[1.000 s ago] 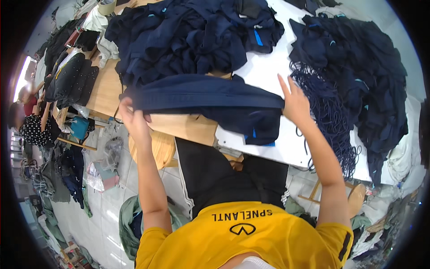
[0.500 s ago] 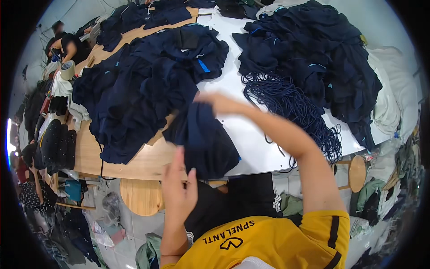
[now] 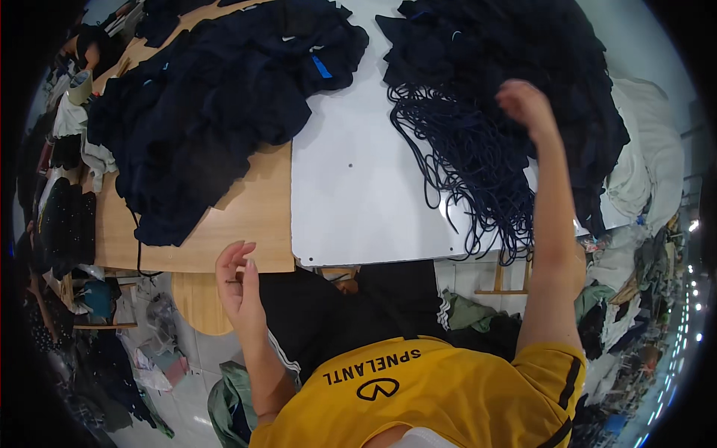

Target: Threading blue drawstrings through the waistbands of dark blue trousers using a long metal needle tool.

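Note:
My left hand point(image 3: 239, 280) is raised just off the table's front edge, its fingers loosely bent and apart; a thin dark band shows across one finger, and I see nothing held. My right hand point(image 3: 526, 106) reaches out over the right-hand heap of navy garments point(image 3: 571, 89). Its fingers are bent and slightly blurred against the dark cloth, so whether they grip any fabric cannot be told. Below that hand, a tangled bundle of navy cords point(image 3: 467, 149) spills toward the front edge. Another large heap of navy garments point(image 3: 202, 112) lies at the left, a blue tag point(image 3: 321, 67) on it.
The table has a white top point(image 3: 343, 209) joined to a wooden top point(image 3: 246, 198). A tape roll point(image 3: 79, 88) stands at the far left, near another person point(image 3: 93, 48). White cloth point(image 3: 642, 142) hangs at the right edge. A wooden stool point(image 3: 194, 302) is below.
The navy garment between my hands has gone from the table's middle; where it went is unclear. My right hand has swung right over the heap. My left hand has drawn back left.

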`<state>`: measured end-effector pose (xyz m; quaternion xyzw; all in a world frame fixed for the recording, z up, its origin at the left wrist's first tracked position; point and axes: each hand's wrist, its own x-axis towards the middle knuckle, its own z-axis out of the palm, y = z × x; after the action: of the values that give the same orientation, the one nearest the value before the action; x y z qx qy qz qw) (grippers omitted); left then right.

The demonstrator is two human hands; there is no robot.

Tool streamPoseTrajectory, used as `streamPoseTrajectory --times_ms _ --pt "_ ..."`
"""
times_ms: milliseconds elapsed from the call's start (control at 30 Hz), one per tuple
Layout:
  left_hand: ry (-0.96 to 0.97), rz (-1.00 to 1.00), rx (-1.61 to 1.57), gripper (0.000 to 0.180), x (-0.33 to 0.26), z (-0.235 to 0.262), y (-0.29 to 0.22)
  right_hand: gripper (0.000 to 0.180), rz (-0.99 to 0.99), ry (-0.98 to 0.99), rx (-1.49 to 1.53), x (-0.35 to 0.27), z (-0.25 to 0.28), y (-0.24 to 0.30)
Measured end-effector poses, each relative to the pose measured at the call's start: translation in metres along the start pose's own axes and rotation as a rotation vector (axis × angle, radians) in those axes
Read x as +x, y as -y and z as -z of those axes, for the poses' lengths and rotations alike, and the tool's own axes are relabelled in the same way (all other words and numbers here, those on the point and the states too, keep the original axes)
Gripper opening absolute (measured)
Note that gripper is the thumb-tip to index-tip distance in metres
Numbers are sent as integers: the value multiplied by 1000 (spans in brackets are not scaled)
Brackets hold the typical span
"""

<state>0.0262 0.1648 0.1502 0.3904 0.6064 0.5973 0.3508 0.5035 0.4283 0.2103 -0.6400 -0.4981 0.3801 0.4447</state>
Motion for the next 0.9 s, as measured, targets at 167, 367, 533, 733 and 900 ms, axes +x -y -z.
streamPoseTrajectory --times_ms 167,367,533,733,900 --pt "130 -95 54 22 0 -11 -5 43 27 295 -891 -62 -114 -110" --pt "96 -22 89 18 -18 0 5 10 622 423 -533 -161 -278 -120" --pt "93 70 209 19 -23 8 24 9 702 630 -178 -209 -317 -70" --pt "148 105 186 20 -30 10 54 11 437 597 -143 -208 -276 -93" --pt "333 37 461 19 -15 -15 55 10 431 263 -136 -205 -212 -120"
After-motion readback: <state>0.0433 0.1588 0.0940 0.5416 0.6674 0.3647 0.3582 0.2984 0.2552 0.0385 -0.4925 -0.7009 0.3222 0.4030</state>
